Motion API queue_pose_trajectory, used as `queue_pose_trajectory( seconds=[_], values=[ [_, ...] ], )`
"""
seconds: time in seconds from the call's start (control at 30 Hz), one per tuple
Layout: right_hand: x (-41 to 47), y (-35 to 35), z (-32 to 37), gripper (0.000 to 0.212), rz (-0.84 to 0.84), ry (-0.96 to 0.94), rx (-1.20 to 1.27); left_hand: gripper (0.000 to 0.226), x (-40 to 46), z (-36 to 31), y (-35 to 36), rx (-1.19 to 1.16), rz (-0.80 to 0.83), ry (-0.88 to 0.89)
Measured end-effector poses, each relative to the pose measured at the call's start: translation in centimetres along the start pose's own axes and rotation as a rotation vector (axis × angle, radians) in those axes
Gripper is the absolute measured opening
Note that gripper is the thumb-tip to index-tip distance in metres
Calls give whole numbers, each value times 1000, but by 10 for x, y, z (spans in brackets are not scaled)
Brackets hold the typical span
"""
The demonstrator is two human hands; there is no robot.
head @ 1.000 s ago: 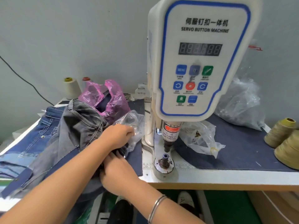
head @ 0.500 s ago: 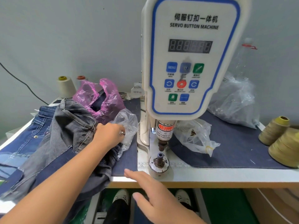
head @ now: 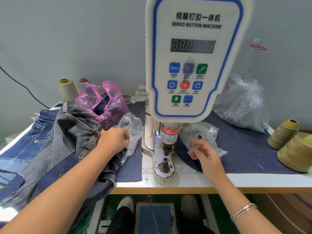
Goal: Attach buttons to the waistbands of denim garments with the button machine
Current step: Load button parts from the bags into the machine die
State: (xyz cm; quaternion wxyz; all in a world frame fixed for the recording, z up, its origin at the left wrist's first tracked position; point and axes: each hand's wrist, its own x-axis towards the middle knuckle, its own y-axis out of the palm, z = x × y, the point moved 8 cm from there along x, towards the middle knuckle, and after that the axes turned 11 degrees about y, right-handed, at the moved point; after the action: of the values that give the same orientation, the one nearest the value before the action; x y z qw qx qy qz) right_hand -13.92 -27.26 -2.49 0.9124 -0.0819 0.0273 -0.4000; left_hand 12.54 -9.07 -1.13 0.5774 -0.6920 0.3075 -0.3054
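A white servo button machine [head: 192,61] stands in the middle of the table, its lower die [head: 165,163] bare near the front edge. A grey denim garment [head: 72,135] lies bunched at the left, draped over the table edge. My left hand [head: 114,141] rests closed on the garment's edge, right beside a clear plastic bag [head: 132,127]. My right hand [head: 204,153] hovers right of the die with fingers apart, holding nothing, close to a clear bag of buttons [head: 199,134].
Blue jeans [head: 33,137] lie under the grey garment at far left. A pink bag [head: 103,102] and thread cones [head: 66,89] sit behind; olive thread cones [head: 293,144] and a large clear bag [head: 243,105] at right. A foot pedal [head: 154,217] is below the table.
My right hand let go of the garment, dropped below the table edge, then swung right past the die to the button bag. My left hand stayed on the grey denim.
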Motion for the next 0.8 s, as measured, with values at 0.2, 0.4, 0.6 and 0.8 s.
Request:
queue_pose_trajectory(
  seconds=[0.2, 0.4, 0.6, 0.8],
  values=[
    [4, 0, -15, 35, 61, 83, 41, 8, 0, 2, 1, -17, 26, -22],
    [5, -1, -15, 36, 54, 94, 73, 14, -2, 3, 1, -86, 8, -49],
    [6, -3, -16, 36, 51, 87, 80, 15, -5, 5, -1, -166, -45, -39],
    [7, -4, -18, 32, 42, 89, 91, 10, -8, 6, -3, -238, -137, -9]
  ],
)
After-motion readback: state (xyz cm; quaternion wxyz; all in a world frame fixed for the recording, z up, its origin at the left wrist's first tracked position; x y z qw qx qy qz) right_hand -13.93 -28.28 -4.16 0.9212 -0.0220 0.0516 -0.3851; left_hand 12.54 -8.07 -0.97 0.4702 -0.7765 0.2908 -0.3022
